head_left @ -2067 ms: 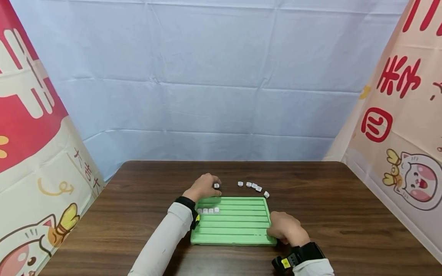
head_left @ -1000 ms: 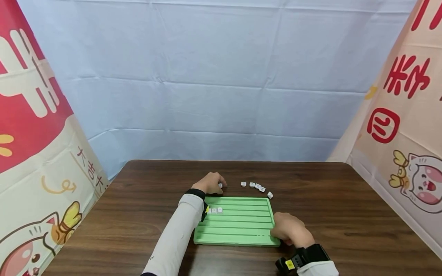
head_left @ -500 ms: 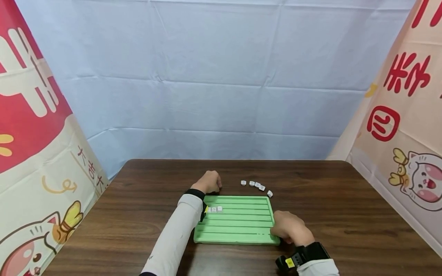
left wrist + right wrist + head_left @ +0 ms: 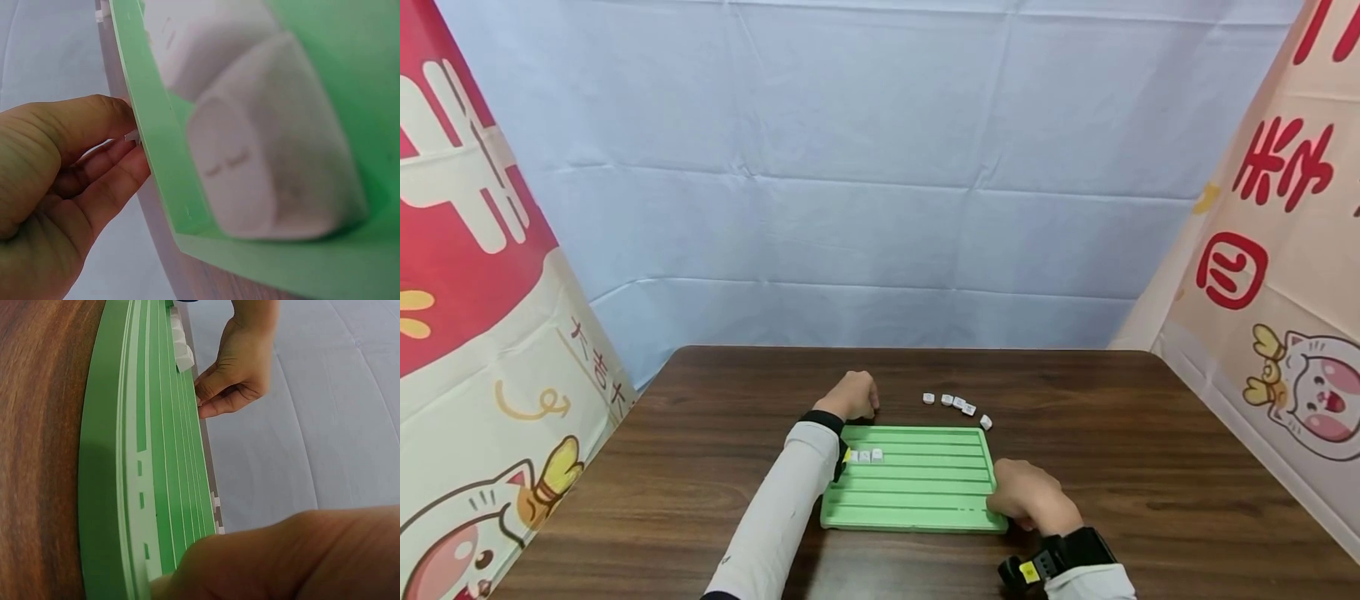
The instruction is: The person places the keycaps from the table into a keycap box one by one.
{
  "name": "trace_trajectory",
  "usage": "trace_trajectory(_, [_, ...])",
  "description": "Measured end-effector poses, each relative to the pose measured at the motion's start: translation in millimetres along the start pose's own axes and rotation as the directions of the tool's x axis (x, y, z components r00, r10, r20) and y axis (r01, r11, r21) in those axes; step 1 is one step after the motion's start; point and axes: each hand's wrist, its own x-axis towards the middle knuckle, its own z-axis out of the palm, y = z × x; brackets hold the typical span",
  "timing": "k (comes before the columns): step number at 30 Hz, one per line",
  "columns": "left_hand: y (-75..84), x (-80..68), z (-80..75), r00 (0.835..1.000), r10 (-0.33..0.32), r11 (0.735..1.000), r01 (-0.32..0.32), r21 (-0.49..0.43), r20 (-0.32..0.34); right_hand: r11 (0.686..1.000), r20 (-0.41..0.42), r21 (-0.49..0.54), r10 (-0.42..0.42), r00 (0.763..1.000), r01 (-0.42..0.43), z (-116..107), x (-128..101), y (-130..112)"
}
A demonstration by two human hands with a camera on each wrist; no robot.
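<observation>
Behind the far edge of the green ridged tray (image 4: 917, 504), my left hand (image 4: 852, 396) pinches a small white keycap (image 4: 132, 135) between thumb and fingers. The head view hides that keycap; the left wrist view shows just a bit of it. My right hand (image 4: 1032, 496) grips the tray's right side near the front corner, its fingertips partly hidden. A short row of white keycaps (image 4: 877, 456) stands in a groove at the tray's left, partly covered by my left wrist. Close up, one keycap (image 4: 231, 162) carries faint dark marks.
Several loose white keycaps (image 4: 958, 402) lie on the brown wooden table (image 4: 1150, 467) beyond the tray, one tilted keycap (image 4: 986, 422) near its far right corner. A pale blue cloth (image 4: 880, 183) hangs behind the table, with printed cloths at both sides.
My left hand's fingers have closed on the keycap behind the tray, which was visible between them before. The right hand keeps its place on the tray. The view has shifted slightly.
</observation>
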Motion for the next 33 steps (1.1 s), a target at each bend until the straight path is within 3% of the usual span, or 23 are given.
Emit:
trace_trajectory(8, [0.4,-0.8,-2.5,1.0,0.007,1.0,-0.007,-0.002,0.012,1.0,-0.001,0.001,-0.006,1.0,0.006,-0.2,-2.1,-0.9])
trace_trajectory(17, [9.5,-2.7,-18.0,0.999,0.038,0.999,-0.038,0.013,0.015,1.0,-0.002,0.011,-0.011,1.0,0.011,-0.1,-2.2,-1.0])
trace_trajectory(26, [17.6,-8.0,-32.6,0.996,0.089,0.996,-0.089,0.01,-0.019,1.0,-0.002,0.012,-0.005,1.0,0.005,0.2,-1.1,-2.1])
trace_trajectory(33, [19.2,-7.3,-33.3,0.993,0.113,0.994,-0.113,0.003,-0.032,1.0,-0.019,0.008,-0.006,1.0,0.006,0.4,-1.8,-1.3])
